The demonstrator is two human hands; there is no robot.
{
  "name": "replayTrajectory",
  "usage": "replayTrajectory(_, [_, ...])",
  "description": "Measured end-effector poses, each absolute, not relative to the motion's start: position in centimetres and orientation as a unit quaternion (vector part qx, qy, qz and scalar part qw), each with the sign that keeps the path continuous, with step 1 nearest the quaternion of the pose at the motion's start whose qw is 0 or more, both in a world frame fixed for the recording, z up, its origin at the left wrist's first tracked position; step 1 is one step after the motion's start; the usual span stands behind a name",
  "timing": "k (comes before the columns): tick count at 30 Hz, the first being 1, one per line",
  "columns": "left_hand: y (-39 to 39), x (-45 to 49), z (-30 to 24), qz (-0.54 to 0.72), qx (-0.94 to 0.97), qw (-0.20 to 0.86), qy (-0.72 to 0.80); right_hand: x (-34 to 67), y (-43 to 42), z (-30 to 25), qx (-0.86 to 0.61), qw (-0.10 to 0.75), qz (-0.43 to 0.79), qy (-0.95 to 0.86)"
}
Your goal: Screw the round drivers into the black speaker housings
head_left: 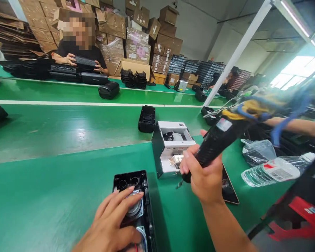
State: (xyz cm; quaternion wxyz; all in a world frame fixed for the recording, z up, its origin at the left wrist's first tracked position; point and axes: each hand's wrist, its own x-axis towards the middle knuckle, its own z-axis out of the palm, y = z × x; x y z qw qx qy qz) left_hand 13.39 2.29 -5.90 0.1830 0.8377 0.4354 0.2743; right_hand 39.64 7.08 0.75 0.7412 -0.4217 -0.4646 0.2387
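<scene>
My right hand (203, 175) is wrapped around the black body of an electric screwdriver (220, 138), held tilted with its tip down by a white box-shaped machine (170, 147). Blue and yellow cables trail from the tool's upper end to the right. My left hand (112, 217) lies flat with fingers spread on a black speaker panel (132, 196) that shows round silver drivers and two small holes at its far end.
A green conveyor belt (55, 126) runs across with black speaker housings (147, 119) on it. Across it a person handles black parts beside cardboard boxes (136, 38). A plastic water bottle (273, 171), a plastic bag (257, 152) and a dark tablet (229, 189) lie to the right.
</scene>
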Motion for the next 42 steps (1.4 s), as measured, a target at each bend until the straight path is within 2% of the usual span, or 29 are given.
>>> replayTrajectory(2, [2.2,13.1,-5.5,0.286,0.851,0.145,0.415,38.7,5.4,1.0,-0.404,0.738,0.301,-0.448])
replayTrajectory(5, [2.4,12.5,-5.2,0.318,0.814,0.116,0.472,37.3,2.8,1.8,-0.366,0.759,0.326,-0.428])
replayTrajectory(12, [2.4,12.5,-5.7,0.296,0.778,0.216,0.51,34.3,0.6,2.6,-0.304,0.766,0.375,-0.425])
replayTrajectory(24, [2.0,13.3,-5.5,0.313,0.725,0.279,0.547,32.1,2.0,-2.5,-0.306,0.714,0.385,-0.497])
replayTrajectory(33, [1.8,13.6,-5.5,0.312,0.724,0.285,0.545,32.2,2.3,-3.6,-0.312,0.698,0.402,-0.505])
replayTrajectory(42, [1.9,13.8,-5.6,0.315,0.717,0.302,0.543,31.8,3.0,-3.7,-0.325,0.683,0.353,-0.55])
